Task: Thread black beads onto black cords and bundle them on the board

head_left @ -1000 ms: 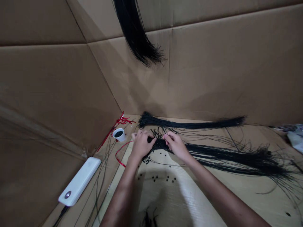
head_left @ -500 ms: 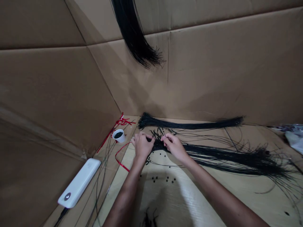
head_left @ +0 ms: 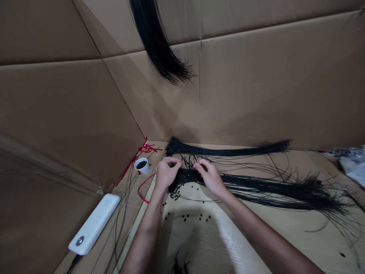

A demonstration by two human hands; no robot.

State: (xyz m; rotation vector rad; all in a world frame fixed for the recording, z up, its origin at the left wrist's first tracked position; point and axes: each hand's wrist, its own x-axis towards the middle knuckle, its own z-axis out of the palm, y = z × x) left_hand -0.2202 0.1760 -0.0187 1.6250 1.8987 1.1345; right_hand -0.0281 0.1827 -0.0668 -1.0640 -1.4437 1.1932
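Observation:
My left hand [head_left: 168, 172] is closed in a pinch over the left end of a long bundle of thin black cords [head_left: 256, 183]. What lies between its fingertips is too small to make out. To its right, my right hand [head_left: 209, 175] pinches as well, thumb against forefinger, above the same bundle; the thing in it is too fine to name. Between the hands lie short dark beaded strands [head_left: 188, 161]. Loose black beads [head_left: 174, 193] are scattered on the board just below the left hand, and more lie nearer to me.
A white cup [head_left: 142, 165] of black beads stands left of my hands, beside red ribbon scraps [head_left: 149, 147]. Another cord bundle [head_left: 228, 151] lies behind, and one hangs [head_left: 162, 45] above. A white power bank [head_left: 95, 223] lies at left. Cardboard walls [head_left: 256, 87] enclose the space.
My left hand has shifted slightly left, away from the right hand, uncovering more of the bundle's end and the beads below. The right hand stays nearly in place.

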